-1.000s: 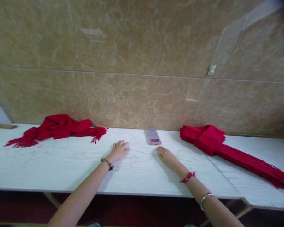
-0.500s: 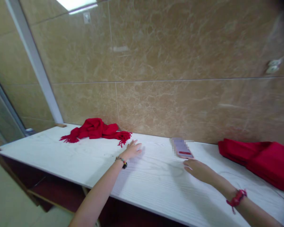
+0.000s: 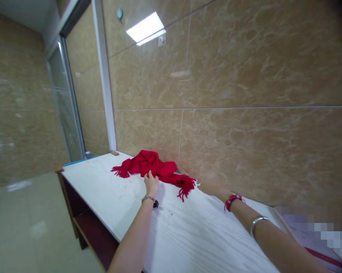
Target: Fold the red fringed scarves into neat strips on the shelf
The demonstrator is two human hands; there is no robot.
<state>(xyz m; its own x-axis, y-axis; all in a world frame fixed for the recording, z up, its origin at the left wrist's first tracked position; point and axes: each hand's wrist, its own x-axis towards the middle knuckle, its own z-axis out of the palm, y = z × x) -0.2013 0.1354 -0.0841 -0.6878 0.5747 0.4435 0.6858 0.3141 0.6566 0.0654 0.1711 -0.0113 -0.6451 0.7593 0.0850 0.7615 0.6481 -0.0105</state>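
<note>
Red scarf (image 3: 148, 163) now has the left hand (image 3: 151, 183) at its near edge, right hand (image 3: 209, 187) by its right fringe; I cannot tell if either pinches. Phone (image 3: 301, 229) lies near right.

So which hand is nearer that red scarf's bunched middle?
The left hand is, its fingertips at the front edge of the red scarf. The right hand is beyond the fringe at the right end.

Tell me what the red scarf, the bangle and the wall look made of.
Scarf: soft matte cloth, perhaps wool-like; loose folds, fringed ends.
Bangle: probably polished metal; silvery shine.
Wall: glossy stone or stone-look tile; pale veins, bright reflection.
</note>
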